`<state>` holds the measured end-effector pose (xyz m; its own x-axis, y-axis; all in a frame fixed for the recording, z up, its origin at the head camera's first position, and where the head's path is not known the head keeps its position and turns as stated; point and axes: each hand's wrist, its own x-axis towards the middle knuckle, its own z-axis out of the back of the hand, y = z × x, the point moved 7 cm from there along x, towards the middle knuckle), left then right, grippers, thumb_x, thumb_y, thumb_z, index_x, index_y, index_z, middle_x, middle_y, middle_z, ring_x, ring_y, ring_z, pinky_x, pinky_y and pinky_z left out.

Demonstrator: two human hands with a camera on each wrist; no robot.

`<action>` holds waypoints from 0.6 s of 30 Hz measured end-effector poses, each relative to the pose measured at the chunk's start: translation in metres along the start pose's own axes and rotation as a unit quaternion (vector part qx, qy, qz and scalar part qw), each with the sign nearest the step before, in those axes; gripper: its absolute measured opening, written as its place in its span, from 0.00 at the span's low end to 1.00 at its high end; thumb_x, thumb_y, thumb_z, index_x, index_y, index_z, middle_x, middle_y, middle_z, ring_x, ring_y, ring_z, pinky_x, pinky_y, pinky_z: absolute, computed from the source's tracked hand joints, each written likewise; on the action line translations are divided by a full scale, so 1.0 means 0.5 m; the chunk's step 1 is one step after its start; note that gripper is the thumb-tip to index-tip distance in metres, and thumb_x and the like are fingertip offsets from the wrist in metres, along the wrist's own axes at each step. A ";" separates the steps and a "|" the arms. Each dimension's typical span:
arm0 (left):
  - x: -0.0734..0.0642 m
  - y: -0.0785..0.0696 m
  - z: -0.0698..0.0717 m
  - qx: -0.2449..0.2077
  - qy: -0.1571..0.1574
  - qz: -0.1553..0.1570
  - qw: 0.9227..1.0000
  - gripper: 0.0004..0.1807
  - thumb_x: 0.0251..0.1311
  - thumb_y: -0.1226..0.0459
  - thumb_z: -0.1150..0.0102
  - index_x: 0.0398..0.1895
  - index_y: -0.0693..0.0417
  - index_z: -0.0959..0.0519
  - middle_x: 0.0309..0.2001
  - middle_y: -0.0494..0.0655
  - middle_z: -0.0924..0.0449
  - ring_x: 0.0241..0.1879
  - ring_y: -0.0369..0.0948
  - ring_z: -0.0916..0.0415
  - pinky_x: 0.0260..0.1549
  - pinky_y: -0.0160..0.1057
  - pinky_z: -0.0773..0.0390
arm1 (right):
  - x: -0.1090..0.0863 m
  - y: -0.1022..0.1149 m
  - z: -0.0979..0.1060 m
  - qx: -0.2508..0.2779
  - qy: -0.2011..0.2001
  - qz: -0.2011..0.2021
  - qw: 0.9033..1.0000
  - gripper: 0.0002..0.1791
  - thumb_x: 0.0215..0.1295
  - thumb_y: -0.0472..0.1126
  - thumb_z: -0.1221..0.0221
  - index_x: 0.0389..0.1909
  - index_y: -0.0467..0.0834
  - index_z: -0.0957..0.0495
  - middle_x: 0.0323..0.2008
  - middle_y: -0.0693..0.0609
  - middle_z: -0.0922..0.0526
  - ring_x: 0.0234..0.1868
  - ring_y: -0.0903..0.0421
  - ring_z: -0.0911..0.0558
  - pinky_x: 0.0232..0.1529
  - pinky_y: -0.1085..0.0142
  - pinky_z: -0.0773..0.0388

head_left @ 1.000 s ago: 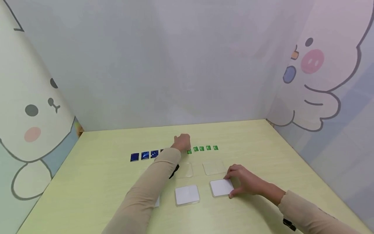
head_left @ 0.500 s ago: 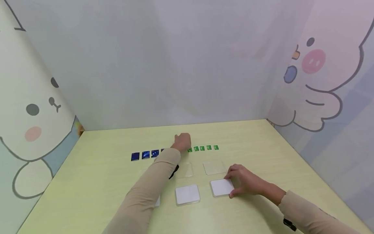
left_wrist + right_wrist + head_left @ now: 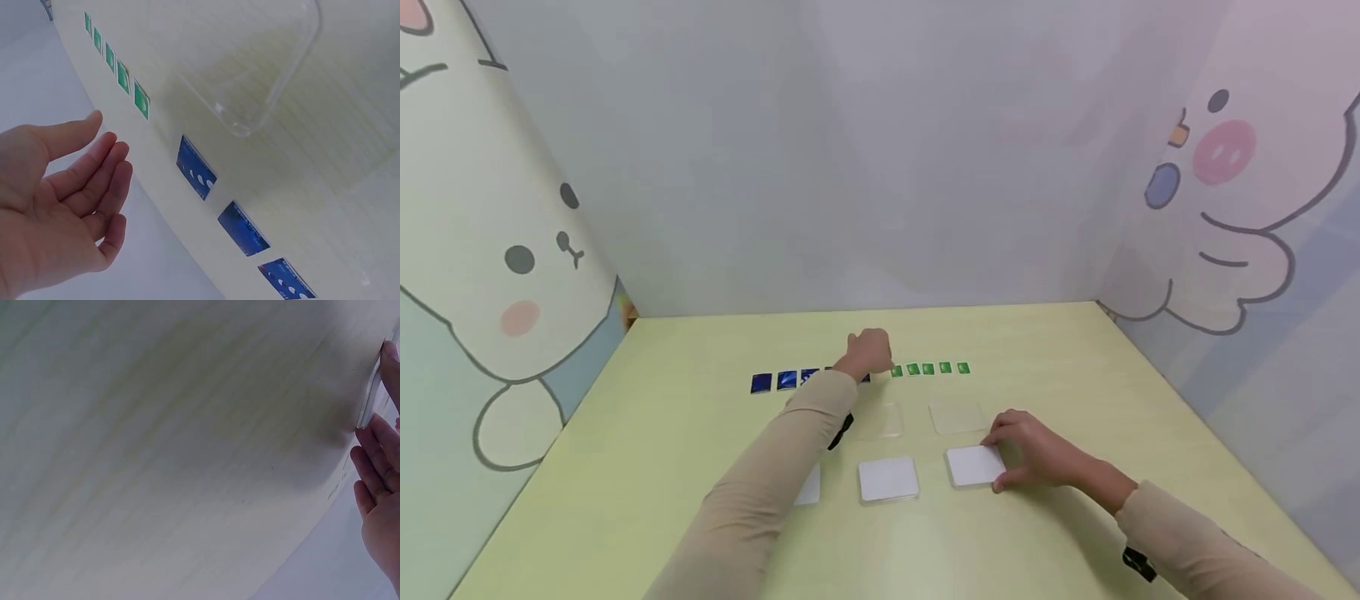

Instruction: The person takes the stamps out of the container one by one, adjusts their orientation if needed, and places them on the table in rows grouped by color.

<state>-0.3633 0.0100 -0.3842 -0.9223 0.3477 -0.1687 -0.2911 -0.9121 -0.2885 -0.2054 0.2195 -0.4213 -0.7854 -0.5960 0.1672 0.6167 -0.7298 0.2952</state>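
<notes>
My left hand (image 3: 868,353) reaches over the far row of small cards, its fingers loosely curled with nothing between them. Beside it in the left wrist view lie blue cards (image 3: 242,229) and smaller green cards (image 3: 142,99); my forearm hides part of the blue row in the head view. My right hand (image 3: 1033,452) grips the right end of a shallow clear plastic case with a white top (image 3: 973,466), thumb on the near edge and fingers on the far edge. In the right wrist view the case's clear edge (image 3: 370,394) shows between thumb and fingers.
A second white-topped case (image 3: 888,480) lies left of the gripped one, and another (image 3: 809,487) is partly behind my left sleeve. Clear plastic pieces (image 3: 957,417) lie between cases and cards. Printed cloth walls (image 3: 850,167) stand around the pale table (image 3: 1000,550).
The head view has shifted slightly, so the table items sit further right and higher. Relative to the cards, my left hand has moved slightly left. My right hand keeps its grip on the case.
</notes>
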 end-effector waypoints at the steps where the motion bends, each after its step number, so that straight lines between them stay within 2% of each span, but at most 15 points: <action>1: -0.006 0.002 0.002 -0.001 0.001 0.001 1.000 0.13 0.62 0.60 0.37 0.21 0.55 0.21 0.35 0.46 0.15 0.42 0.43 0.22 0.67 0.53 0.38 | 0.000 -0.001 0.001 0.000 0.001 -0.004 1.000 0.27 0.41 0.58 0.24 0.41 0.46 0.14 0.39 0.59 0.19 0.42 0.62 0.25 0.47 0.63 0.24; 3: -0.018 0.007 0.005 -0.004 -0.001 0.006 1.000 0.09 0.62 0.61 0.37 0.27 0.56 0.18 0.39 0.47 0.14 0.42 0.43 0.22 0.67 0.53 0.38 | 0.000 -0.002 0.002 0.001 0.004 -0.010 1.000 0.28 0.41 0.58 0.24 0.41 0.46 0.14 0.39 0.59 0.19 0.42 0.62 0.25 0.47 0.62 0.24; 5: -0.025 0.011 0.004 -0.006 0.000 0.015 1.000 0.08 0.61 0.60 0.37 0.31 0.56 0.18 0.38 0.46 0.14 0.40 0.42 0.23 0.67 0.53 0.38 | -0.003 -0.003 0.002 0.004 0.006 -0.015 1.000 0.28 0.41 0.59 0.24 0.41 0.46 0.14 0.39 0.59 0.19 0.42 0.62 0.25 0.46 0.63 0.24; 10: -0.044 0.025 0.001 -0.015 0.000 0.044 0.999 0.10 0.60 0.57 0.35 0.33 0.56 0.18 0.37 0.46 0.14 0.37 0.42 0.26 0.67 0.51 0.38 | -0.005 0.001 0.004 0.002 -0.007 -0.001 1.000 0.28 0.42 0.59 0.24 0.41 0.46 0.14 0.39 0.59 0.19 0.42 0.62 0.24 0.46 0.62 0.24; 18: -0.069 0.034 0.004 -0.031 -0.004 0.045 0.998 0.12 0.61 0.57 0.35 0.42 0.54 0.17 0.45 0.46 0.14 0.48 0.45 0.21 0.65 0.50 0.35 | -0.007 0.005 0.005 0.003 -0.012 0.003 1.000 0.27 0.43 0.58 0.25 0.41 0.46 0.16 0.40 0.58 0.18 0.44 0.61 0.24 0.47 0.61 0.24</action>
<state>-0.3369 -0.0178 -0.3814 -0.9458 0.2632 -0.1900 -0.1907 -0.9242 -0.3309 -0.2011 0.2206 -0.4187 -0.7824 -0.5927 0.1915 0.6216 -0.7236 0.3000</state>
